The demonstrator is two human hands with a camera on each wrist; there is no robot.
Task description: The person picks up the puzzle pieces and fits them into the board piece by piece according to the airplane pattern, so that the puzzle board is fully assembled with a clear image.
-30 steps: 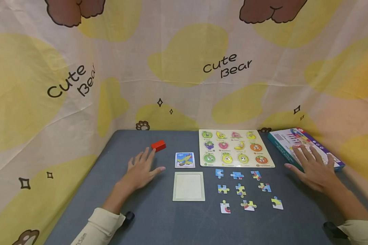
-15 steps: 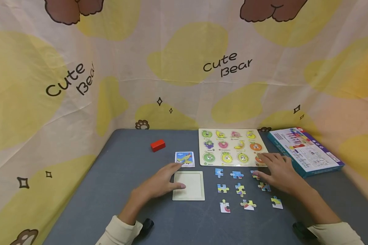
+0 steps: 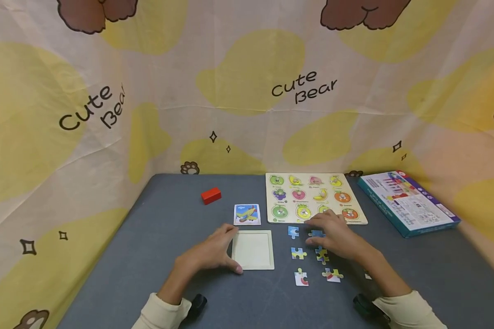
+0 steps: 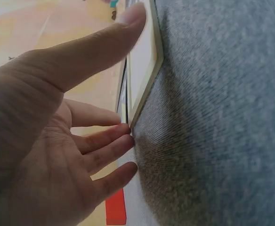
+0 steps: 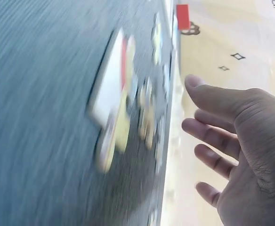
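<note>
My left hand (image 3: 207,251) is at the left side of a square cream puzzle tray (image 3: 253,267), thumb by its near corner and fingers by its far corner. In the left wrist view the fingertips (image 4: 127,141) meet the tray's edge and the thumb lies over it. My right hand (image 3: 341,235) hovers, fingers spread and holding nothing, over the right-hand jigsaw pieces, hiding some. Still visible are a blue-and-yellow jigsaw piece (image 3: 298,253), a white-and-red one (image 3: 301,278) and a yellow-and-red one (image 3: 333,275). The right wrist view shows a blurred jigsaw piece (image 5: 110,89).
Behind the tray lies an airplane picture card (image 3: 247,214). A fruit board (image 3: 289,201) sits at the back, a teal-sided box (image 3: 416,210) to its right. A red block (image 3: 211,195) rests at back left. A patterned cloth (image 3: 247,73) hangs behind the table.
My left hand came from beside the red block to the tray's left side. My right hand left the box and swept leftward over the jigsaw pieces.
</note>
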